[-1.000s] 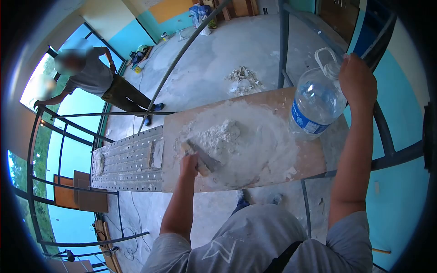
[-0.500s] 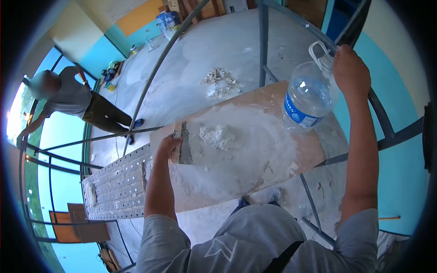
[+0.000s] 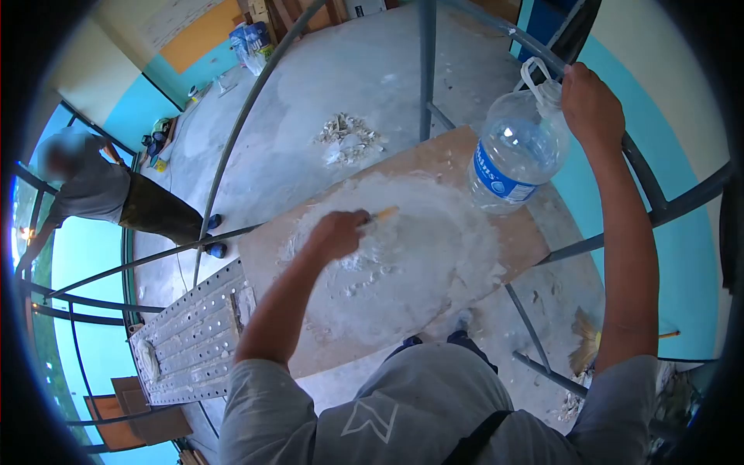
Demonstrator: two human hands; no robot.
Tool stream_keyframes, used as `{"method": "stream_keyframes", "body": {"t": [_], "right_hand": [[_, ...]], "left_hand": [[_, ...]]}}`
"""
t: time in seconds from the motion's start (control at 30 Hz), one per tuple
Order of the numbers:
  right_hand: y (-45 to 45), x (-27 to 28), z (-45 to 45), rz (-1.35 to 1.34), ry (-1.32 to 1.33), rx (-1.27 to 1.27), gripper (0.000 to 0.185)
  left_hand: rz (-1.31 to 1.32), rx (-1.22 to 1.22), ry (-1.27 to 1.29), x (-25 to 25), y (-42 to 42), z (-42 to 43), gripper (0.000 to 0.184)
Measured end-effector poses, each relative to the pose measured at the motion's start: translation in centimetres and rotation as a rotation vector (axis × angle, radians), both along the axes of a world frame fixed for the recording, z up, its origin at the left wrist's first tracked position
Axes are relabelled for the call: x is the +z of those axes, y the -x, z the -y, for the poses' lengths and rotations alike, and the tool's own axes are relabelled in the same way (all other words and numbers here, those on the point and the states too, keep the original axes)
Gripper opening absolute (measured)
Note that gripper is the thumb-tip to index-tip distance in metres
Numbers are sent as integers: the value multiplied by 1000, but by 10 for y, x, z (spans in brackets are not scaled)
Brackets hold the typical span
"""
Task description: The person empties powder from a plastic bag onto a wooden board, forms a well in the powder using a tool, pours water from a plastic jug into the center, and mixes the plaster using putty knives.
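My left hand (image 3: 339, 235) is over the middle of the board (image 3: 306, 325), closed round a wide scraper (image 3: 386, 213); only a yellowish edge of it shows past my fingers. Below the hand lies crumbled white plaster (image 3: 358, 260), with a pale powdery smear spread around it. My right hand (image 3: 590, 105) is wrapped round the grey metal scaffold rail (image 3: 637, 167) at upper right. Close to that hand, a large clear plastic bottle (image 3: 515, 143) with a blue label and white handle stands on the board's far right corner, partly filled with liquid.
A perforated metal plank (image 3: 186, 333) extends to the left of the board. Scaffold bars (image 3: 248, 116) frame the platform. On the floor beyond lies a rubble heap (image 3: 349, 139). Another person (image 3: 101, 186) stands at left. A broom (image 3: 587, 341) is below right.
My left hand has moved right and inward from the board's left side with the scraper, now turned. The plaster lump is broken and spread. My right hand stays on the rail.
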State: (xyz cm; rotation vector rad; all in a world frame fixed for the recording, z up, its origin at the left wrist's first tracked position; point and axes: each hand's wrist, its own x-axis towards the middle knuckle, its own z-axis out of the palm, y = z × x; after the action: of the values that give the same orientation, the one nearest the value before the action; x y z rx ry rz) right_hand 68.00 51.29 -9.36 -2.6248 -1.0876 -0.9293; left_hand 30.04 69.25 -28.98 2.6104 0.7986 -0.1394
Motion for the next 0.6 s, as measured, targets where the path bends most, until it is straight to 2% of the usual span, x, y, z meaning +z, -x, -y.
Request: {"method": "stream_keyframes", "body": {"t": [0.03, 0.1, 0.2, 0.3, 0.4, 0.5, 0.6], "right_hand": [[1, 1, -3, -28, -28, 2, 30], [4, 2, -4, -44, -45, -43, 32], [1, 2, -6, -43, -62, -54, 34], [7, 6, -7, -83, -37, -79, 34], [5, 4, -5, -65, -34, -57, 34], [1, -3, -3, -33, -86, -2, 33], [0, 0, -3, -48, -93, 5, 31]], "left_hand": [[-26, -16, -68, 1, 12, 32, 28], [-14, -1, -58, 6, 26, 43, 27], [118, 222, 87, 36, 52, 53, 34], [-14, 626, 186, 46, 77, 70, 34], [412, 850, 535, -31, 140, 71, 33], [685, 1185, 795, -28, 154, 102, 31], [875, 1308, 888, -54, 153, 121, 30]]}}
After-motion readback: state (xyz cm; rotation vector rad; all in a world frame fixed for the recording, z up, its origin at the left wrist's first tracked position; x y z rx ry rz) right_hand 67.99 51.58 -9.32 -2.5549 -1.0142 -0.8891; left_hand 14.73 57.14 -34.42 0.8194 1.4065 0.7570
